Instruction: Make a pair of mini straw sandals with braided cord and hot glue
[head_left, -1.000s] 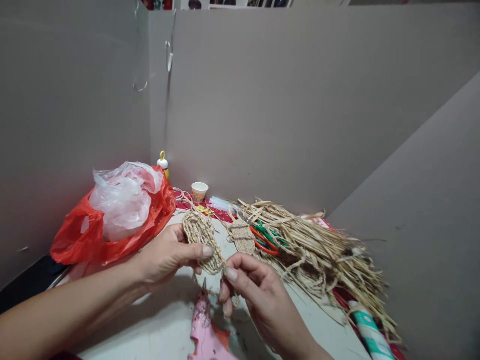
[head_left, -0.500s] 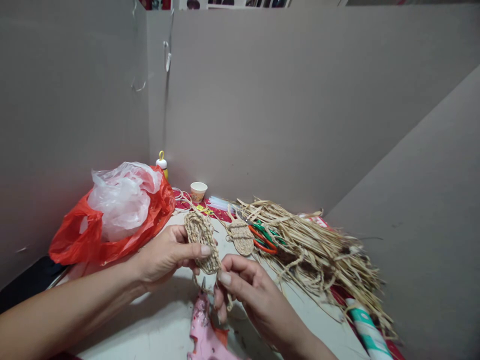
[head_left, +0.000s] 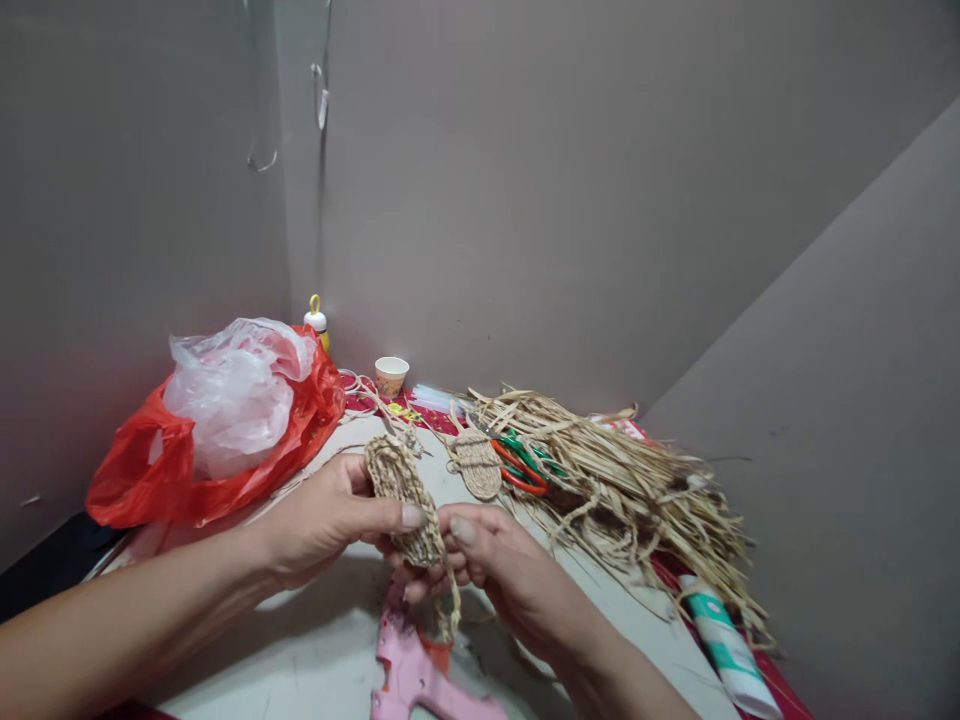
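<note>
My left hand (head_left: 337, 520) grips a small oval sole of coiled straw braid (head_left: 399, 490), its thumb pressed flat across the upper face. At the sole's lower right edge, my right hand (head_left: 495, 555) has thumb and forefinger closed at the braid, its other fingers reaching beneath the sole. A loose tail of straw braid (head_left: 453, 605) hangs down from there. Under both hands a pink hot glue gun (head_left: 412, 665) lies on the white board, its nozzle hidden. A similar woven straw sole (head_left: 480, 465) rests on the board beyond my right hand.
Scissors with orange and green handles (head_left: 521, 470) lie against a big bundle of dry straw (head_left: 622, 470) at right. A red plastic bag (head_left: 142, 470) with clear plastic stands left. A paper cup (head_left: 391, 378), glue sticks (head_left: 439, 398) and a green-white bottle (head_left: 724, 640) sit around the board.
My right fingers have moved in under the sole's lower end, and the sole is tilted a little. The braid tail now hangs more freely. The whole view has shifted slightly.
</note>
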